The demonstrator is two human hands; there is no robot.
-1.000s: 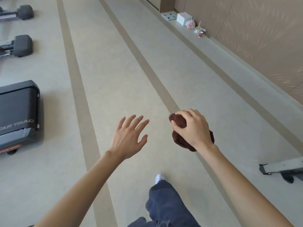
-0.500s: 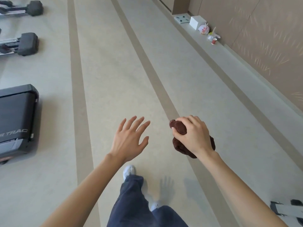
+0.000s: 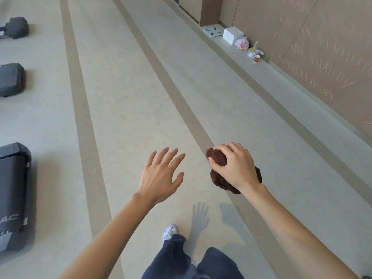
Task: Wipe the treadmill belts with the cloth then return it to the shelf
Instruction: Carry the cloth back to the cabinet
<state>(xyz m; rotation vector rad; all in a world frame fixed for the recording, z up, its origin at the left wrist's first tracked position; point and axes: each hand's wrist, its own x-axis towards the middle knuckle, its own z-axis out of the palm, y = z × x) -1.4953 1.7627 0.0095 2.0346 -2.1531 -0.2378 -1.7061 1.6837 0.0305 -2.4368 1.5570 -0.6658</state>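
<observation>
Treadmill [image 3: 14,198] slid farther left of splayed left grip [image 3: 161,178]; right grip [image 3: 235,168] clutches brown cloth [image 3: 218,158]; open floor [image 3: 141,97] ahead.

3 treadmills [image 3: 14,194] (all cut off at left edge), 1 cloth [image 3: 219,158], 1 white box [image 3: 232,35], 1 red cup [image 3: 256,58], 1 shoe [image 3: 170,231].

Pale striped floor [image 3: 130,97] meets brown panelled wall [image 3: 302,37].
</observation>
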